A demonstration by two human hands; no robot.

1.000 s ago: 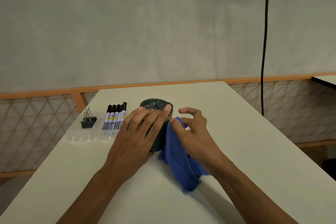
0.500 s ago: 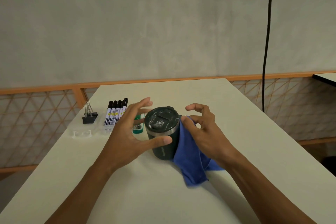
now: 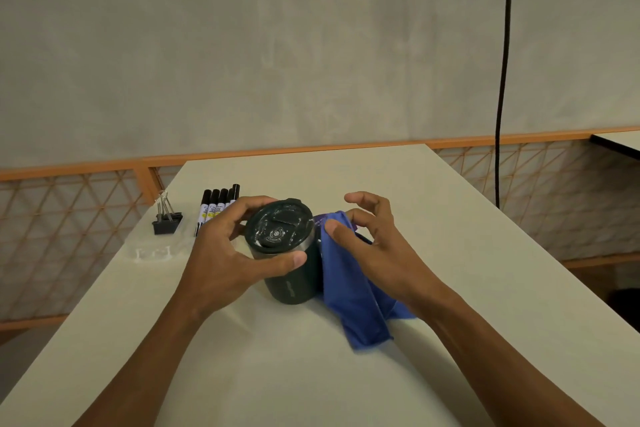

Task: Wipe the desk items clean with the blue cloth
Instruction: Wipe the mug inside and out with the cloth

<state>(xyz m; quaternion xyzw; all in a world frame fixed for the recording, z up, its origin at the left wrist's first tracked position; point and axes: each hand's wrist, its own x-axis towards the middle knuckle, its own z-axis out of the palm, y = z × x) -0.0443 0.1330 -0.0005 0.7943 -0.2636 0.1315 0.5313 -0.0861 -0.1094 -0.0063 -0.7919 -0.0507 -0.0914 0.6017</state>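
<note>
A dark green tumbler (image 3: 289, 274) with a black lid stands tilted toward me in the middle of the white desk (image 3: 311, 374). My left hand (image 3: 228, 253) grips it near the rim, thumb in front and fingers curled behind. My right hand (image 3: 367, 250) pinches the blue cloth (image 3: 349, 291) and holds it against the tumbler's right side. The cloth hangs down onto the desk. Several black-capped markers (image 3: 216, 203) lie behind my left hand, partly hidden by it. A black binder clip (image 3: 166, 218) sits to their left.
A clear plastic piece (image 3: 154, 251) lies near the desk's left edge. An orange lattice rail (image 3: 69, 218) runs behind and beside the desk. A black cable (image 3: 502, 80) hangs down the wall at the right. Another table's corner (image 3: 620, 144) shows at far right.
My left hand went from lying flat over the lid to opening beside the tumbler, then closed around it near the rim. The tumbler now tilts toward me. My right hand kept the cloth.
</note>
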